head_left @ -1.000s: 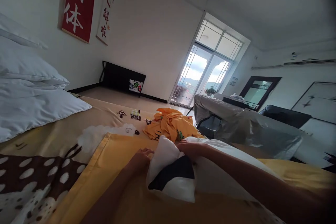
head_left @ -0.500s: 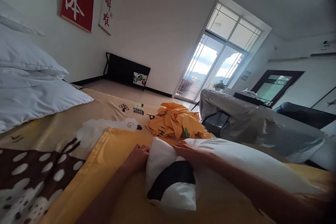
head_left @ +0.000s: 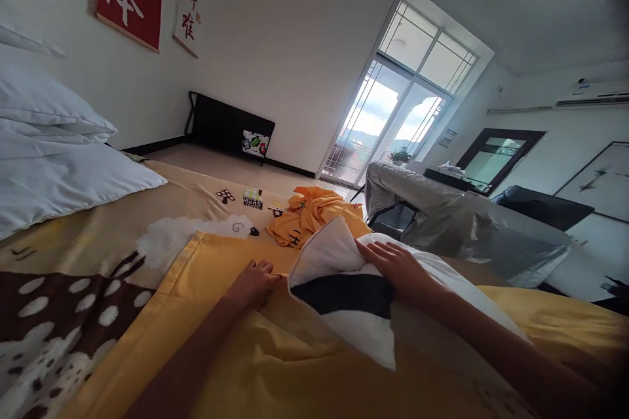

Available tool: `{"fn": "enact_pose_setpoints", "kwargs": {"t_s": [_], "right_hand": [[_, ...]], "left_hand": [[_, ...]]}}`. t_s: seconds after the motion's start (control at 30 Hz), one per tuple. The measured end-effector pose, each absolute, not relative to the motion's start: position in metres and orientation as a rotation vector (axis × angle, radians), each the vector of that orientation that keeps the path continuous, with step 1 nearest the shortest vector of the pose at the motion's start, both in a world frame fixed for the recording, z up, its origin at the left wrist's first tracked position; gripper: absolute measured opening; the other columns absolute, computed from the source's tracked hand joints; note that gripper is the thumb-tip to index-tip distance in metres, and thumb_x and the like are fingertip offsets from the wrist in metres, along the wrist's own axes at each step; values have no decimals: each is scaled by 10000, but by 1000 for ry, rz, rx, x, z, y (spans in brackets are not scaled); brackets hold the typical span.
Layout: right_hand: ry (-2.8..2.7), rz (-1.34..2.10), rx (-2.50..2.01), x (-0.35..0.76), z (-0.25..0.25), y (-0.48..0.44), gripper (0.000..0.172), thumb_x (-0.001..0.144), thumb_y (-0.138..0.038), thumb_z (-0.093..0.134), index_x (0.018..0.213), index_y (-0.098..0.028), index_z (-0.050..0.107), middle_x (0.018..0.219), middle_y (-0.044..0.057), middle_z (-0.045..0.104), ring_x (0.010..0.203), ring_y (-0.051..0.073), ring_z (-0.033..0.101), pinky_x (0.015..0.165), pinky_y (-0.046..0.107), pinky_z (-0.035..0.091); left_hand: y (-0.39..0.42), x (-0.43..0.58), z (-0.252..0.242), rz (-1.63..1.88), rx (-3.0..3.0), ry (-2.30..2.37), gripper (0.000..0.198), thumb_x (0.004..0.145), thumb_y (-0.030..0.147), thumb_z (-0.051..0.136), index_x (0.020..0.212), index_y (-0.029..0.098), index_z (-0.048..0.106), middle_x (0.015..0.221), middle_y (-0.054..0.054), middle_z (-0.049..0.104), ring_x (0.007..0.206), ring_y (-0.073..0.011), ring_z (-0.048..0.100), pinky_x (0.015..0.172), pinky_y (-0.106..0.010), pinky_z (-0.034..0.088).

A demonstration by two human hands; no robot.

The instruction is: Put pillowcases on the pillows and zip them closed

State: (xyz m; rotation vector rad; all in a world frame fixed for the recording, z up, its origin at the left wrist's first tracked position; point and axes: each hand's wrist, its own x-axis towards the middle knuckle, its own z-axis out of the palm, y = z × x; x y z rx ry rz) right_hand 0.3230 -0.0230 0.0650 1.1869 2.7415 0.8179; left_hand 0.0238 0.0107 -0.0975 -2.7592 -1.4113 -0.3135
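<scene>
A white pillow with a black band on its near end lies over a yellow cloth on the bed. My right hand is closed on the pillow's upper side, and the pillow's end is lifted and tilted. Left of the pillow, my left hand has its fingers curled on the edge of the yellow cloth, apart from the pillow. How far the pillow's far part lies in or on the cloth I cannot tell. Just beyond is a crumpled orange cloth with printed figures.
The bed has a patterned sheet with a sheep and mushrooms. White pillows are stacked at the left. Past the bed stand a plastic-covered table, a dark chair and a black panel by the wall.
My right hand has raised the pillow's near end and shifted it to the right, away from my left hand. The view has turned slightly to the right.
</scene>
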Motion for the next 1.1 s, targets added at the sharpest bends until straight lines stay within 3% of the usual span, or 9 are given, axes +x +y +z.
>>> {"fn": "enact_pose_setpoints", "kwargs": {"t_s": [0.07, 0.17, 0.37, 0.53, 0.7, 0.83, 0.97, 1.1], "right_hand": [[2691, 877, 1250, 321, 67, -19, 679, 698, -107, 505, 1369, -135, 401, 1087, 156, 620, 1002, 291, 573, 849, 428, 438], [2648, 866, 1239, 305, 54, -20, 643, 718, -115, 511, 1354, -130, 419, 1044, 150, 624, 983, 282, 575, 841, 413, 438], [2666, 558, 926, 260, 29, -19, 540, 788, -179, 533, 1320, -221, 446, 976, 83, 629, 921, 230, 582, 810, 353, 414], [2524, 398, 781, 228, 31, 13, 272, 843, -196, 506, 1089, -267, 601, 913, 50, 633, 874, 198, 600, 707, 287, 396], [2473, 487, 602, 203, 29, 18, 198, 835, -154, 524, 982, -239, 624, 858, 42, 659, 867, 203, 619, 659, 276, 395], [2421, 551, 493, 185, 25, 7, 189, 810, -136, 556, 963, -217, 631, 858, 52, 676, 832, 219, 633, 602, 280, 412], [2349, 551, 614, 164, 20, 10, 191, 852, -114, 498, 948, -175, 652, 912, 84, 690, 875, 235, 647, 627, 297, 462], [2336, 498, 817, 159, 21, 25, 164, 833, -115, 533, 928, -129, 665, 937, 119, 694, 875, 241, 660, 658, 299, 492]], "left_hand": [[10, 24, -93, -330, -2704, -1451, 524, 632, 206, 694, 1144, 225, 585, 1073, -139, 591, 1023, -297, 535, 838, -409, 404], [9, 21, -85, -387, -2603, -1543, 365, 737, 184, 594, 1102, 169, 607, 1000, -162, 621, 984, -309, 558, 825, -425, 399], [9, 20, -79, -512, -2543, -1671, 238, 834, 165, 462, 998, 201, 631, 907, -96, 669, 897, -245, 609, 782, -363, 403], [13, 25, -84, -667, -2504, -1809, 321, 896, 237, 349, 947, 217, 665, 906, -95, 660, 900, -227, 608, 797, -368, 403], [23, 18, -88, -780, -2555, -1931, 315, 866, 219, 377, 936, 266, 681, 884, -47, 679, 827, -189, 635, 746, -316, 437], [27, 19, -80, -852, -2550, -1987, 351, 883, 209, 350, 1057, 250, 652, 1013, -38, 689, 921, -157, 629, 755, -257, 442], [16, 35, -60, -819, -2539, -1942, 331, 871, 190, 373, 1024, 243, 662, 959, -46, 680, 922, -188, 620, 810, -313, 426], [-1, 47, -45, -659, -2559, -1863, 347, 870, 122, 337, 1008, 149, 655, 956, -124, 656, 914, -256, 618, 851, -413, 405]]}}
